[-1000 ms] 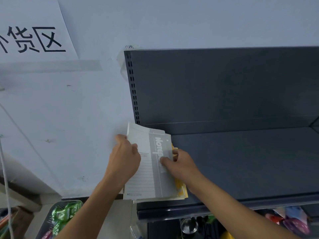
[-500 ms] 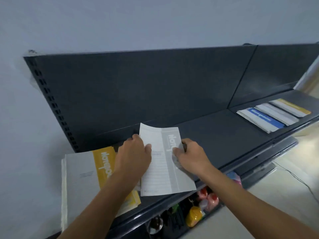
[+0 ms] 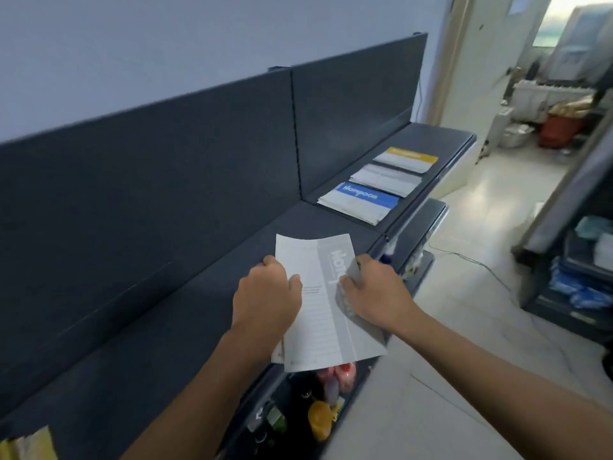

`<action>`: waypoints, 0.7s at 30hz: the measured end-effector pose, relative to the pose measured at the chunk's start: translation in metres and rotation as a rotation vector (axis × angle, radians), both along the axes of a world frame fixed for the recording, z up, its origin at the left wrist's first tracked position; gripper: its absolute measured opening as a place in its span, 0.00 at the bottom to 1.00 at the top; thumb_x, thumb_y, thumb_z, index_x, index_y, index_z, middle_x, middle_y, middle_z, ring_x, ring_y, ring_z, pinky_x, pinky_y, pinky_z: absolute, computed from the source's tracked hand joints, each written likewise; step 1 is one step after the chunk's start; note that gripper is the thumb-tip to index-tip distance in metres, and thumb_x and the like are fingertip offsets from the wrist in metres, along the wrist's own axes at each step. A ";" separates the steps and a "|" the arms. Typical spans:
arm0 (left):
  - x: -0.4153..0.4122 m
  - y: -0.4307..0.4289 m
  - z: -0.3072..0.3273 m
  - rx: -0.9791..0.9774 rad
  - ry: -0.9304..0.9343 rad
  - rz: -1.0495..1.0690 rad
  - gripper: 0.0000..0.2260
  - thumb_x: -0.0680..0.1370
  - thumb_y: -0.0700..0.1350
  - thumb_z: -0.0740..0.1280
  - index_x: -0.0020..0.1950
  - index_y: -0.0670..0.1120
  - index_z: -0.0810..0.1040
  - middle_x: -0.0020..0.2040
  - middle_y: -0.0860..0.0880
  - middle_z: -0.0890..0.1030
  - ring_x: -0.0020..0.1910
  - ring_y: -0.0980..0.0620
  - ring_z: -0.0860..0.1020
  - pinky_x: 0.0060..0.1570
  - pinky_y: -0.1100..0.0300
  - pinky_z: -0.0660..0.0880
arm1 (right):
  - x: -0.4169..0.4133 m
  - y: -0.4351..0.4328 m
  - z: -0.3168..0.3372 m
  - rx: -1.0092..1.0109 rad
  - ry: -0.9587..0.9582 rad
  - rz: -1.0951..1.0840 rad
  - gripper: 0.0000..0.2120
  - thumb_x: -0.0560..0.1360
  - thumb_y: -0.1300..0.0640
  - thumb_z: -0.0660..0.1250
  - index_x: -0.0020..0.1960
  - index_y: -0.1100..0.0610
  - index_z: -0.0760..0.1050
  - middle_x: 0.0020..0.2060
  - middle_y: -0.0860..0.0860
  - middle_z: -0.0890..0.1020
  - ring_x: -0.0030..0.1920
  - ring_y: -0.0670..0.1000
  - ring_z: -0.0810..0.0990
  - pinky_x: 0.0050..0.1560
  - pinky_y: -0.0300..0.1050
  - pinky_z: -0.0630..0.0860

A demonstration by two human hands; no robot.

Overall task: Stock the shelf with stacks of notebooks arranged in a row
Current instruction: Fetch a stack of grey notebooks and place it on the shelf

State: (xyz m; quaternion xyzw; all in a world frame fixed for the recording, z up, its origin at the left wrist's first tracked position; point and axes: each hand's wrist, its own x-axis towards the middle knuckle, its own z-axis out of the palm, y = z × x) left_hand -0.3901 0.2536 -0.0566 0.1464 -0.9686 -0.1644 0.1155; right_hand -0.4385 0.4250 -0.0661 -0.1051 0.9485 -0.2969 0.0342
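I hold a thin grey-striped notebook (image 3: pixel 320 310) over the front edge of the dark shelf (image 3: pixel 185 313). My left hand (image 3: pixel 265 297) grips its left edge, thumb on top. My right hand (image 3: pixel 374 293) pinches the right side, bending the cover a little. Further right along the shelf lie three stacks in a row: a blue-striped stack (image 3: pixel 360 202), a grey-striped stack (image 3: pixel 386 178) and a yellow-striped stack (image 3: pixel 406 158). A corner of the yellow-topped stack (image 3: pixel 30 444) shows at the bottom left.
The shelf's dark back panel (image 3: pixel 166 167) stands against a pale wall. Below the shelf's front edge, colourful small goods (image 3: pixel 326 403) sit on a lower level. To the right is open tiled floor (image 3: pixel 471 293), a dark rack (image 3: pixel 577 273) and a doorway with clutter beyond.
The view has swung right along the shelf. Both hands have carried the grey notebook away from the yellow-topped stack at the left end, toward the three stacks on the right.
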 end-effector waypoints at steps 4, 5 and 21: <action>-0.057 0.066 -0.003 0.019 -0.037 -0.045 0.15 0.81 0.54 0.61 0.53 0.41 0.71 0.48 0.45 0.77 0.44 0.45 0.76 0.39 0.54 0.72 | -0.044 0.067 -0.006 -0.006 -0.007 -0.083 0.12 0.80 0.52 0.60 0.56 0.60 0.73 0.51 0.56 0.82 0.50 0.59 0.80 0.48 0.49 0.76; -0.068 0.081 -0.003 0.027 -0.049 -0.055 0.15 0.81 0.54 0.61 0.53 0.41 0.71 0.47 0.46 0.77 0.44 0.46 0.76 0.39 0.53 0.72 | -0.053 0.083 -0.006 0.005 -0.011 -0.099 0.12 0.80 0.52 0.60 0.55 0.60 0.73 0.49 0.56 0.83 0.47 0.58 0.79 0.47 0.50 0.76; -0.261 0.198 -0.008 0.088 -0.096 -0.223 0.12 0.81 0.55 0.62 0.53 0.47 0.72 0.47 0.50 0.78 0.43 0.52 0.76 0.39 0.56 0.75 | -0.209 0.209 -0.010 -0.145 -0.182 -0.337 0.11 0.75 0.49 0.64 0.53 0.53 0.75 0.47 0.49 0.82 0.48 0.54 0.81 0.50 0.51 0.80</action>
